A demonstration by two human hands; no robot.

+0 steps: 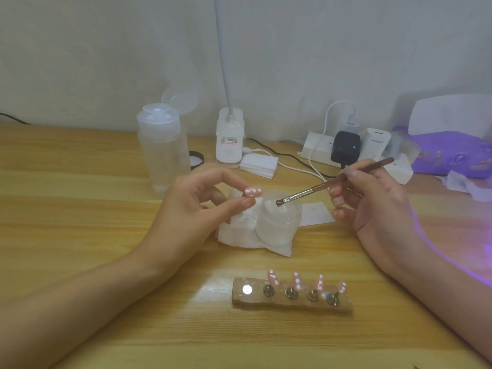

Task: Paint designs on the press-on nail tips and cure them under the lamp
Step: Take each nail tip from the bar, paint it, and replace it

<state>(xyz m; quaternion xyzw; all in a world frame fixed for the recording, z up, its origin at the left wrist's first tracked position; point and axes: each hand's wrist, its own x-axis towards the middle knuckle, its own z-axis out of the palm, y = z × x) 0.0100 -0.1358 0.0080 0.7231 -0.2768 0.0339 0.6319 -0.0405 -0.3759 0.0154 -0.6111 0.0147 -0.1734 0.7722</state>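
The person's left hand pinches one pink press-on nail tip with white dots between thumb and forefinger, raised just left of the small clear glass jar. The right hand grips a slim brown-handled brush like a pen, its bristles at the jar's mouth.

The main risk is probably smearing. The white dots look uncured, and the thumb sits close under them, so a shift in the pinch could drag the paint. An overloaded brush could drip onto the crumpled white tissue under the jar, or flood the design. The jar stands on that soft tissue (not a firm footing), so a hard press with the brush might tip it.

Near the front edge of the light wooden table, a brownish rectangular holder block carries four more dotted pink tips on metal stands, with one spot bare. It lies between the forearms, where a lowered wrist could knock it.

The white curing lamp with a purple glow sits far right. Reaching it means passing over the white power strip and its cables. A tall clear plastic pump bottle stands behind the left hand.
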